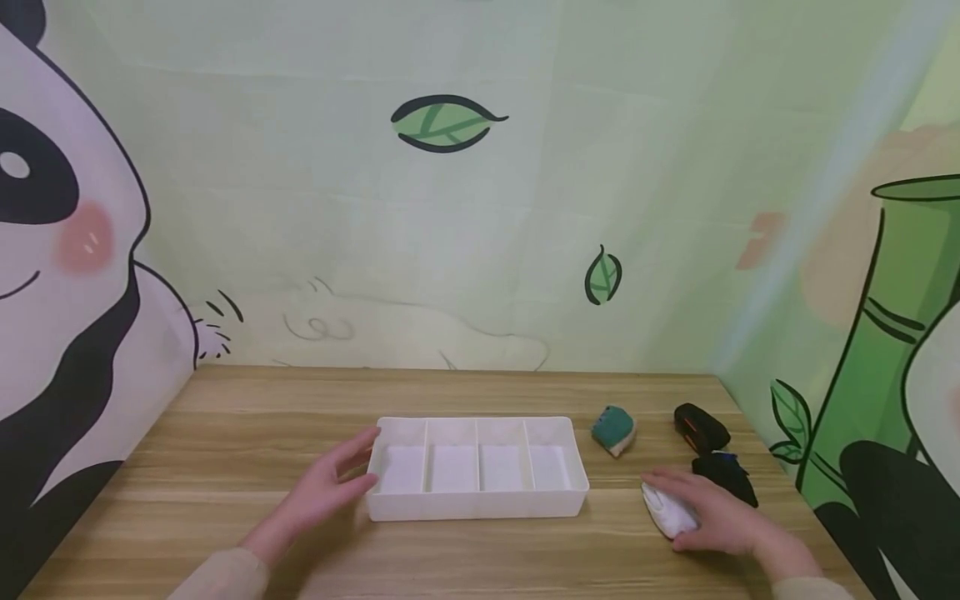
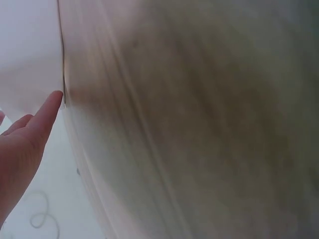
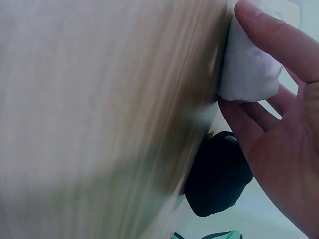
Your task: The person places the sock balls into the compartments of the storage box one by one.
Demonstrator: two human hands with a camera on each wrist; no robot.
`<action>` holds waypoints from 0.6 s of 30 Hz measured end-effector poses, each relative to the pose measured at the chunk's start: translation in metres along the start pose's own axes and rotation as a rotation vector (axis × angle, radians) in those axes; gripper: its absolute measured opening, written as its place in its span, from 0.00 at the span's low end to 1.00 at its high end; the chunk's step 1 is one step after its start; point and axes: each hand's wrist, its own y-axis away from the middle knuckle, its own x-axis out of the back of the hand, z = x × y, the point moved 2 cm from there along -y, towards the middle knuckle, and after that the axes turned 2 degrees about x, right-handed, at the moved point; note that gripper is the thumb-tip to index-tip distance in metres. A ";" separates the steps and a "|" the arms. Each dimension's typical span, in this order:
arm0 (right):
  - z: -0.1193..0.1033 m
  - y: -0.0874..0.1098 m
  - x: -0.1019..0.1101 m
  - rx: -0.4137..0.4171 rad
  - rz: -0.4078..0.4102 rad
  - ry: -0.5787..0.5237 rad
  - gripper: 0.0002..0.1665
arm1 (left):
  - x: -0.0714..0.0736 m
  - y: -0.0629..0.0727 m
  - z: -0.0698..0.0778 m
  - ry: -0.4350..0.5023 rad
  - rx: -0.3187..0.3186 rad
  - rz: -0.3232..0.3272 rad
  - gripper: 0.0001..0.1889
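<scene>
A white box (image 1: 480, 505) with several compartments in a row stands mid-table. At its left end is my left hand (image 1: 330, 483), its thumb and fingers extended along the side. In the left wrist view the thumb (image 2: 47, 117) is straight against or very near the box wall (image 2: 30, 55). My right hand (image 1: 723, 512) holds a rolled white sock (image 1: 667, 510) on the table, right of the box. The right wrist view has thumb and fingers on opposite sides of this white sock (image 3: 251, 74). Just beyond that hand lies a rolled black sock (image 1: 726, 477).
Behind the right hand lies another dark rolled sock (image 1: 701, 427) with an orange mark. A teal rolled sock (image 1: 613, 429) sits between it and the box. Printed cloth walls (image 1: 480, 250) border the wooden table (image 1: 300, 400) at the back and sides.
</scene>
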 end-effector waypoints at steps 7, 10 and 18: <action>0.001 0.000 -0.002 0.006 0.039 0.036 0.45 | 0.001 -0.001 -0.003 0.024 0.015 -0.021 0.34; 0.001 0.001 -0.002 0.022 0.066 0.058 0.43 | 0.001 -0.002 -0.004 0.019 0.012 -0.027 0.34; -0.001 0.000 -0.004 0.065 0.121 0.072 0.40 | 0.002 -0.001 -0.003 0.013 0.005 -0.034 0.34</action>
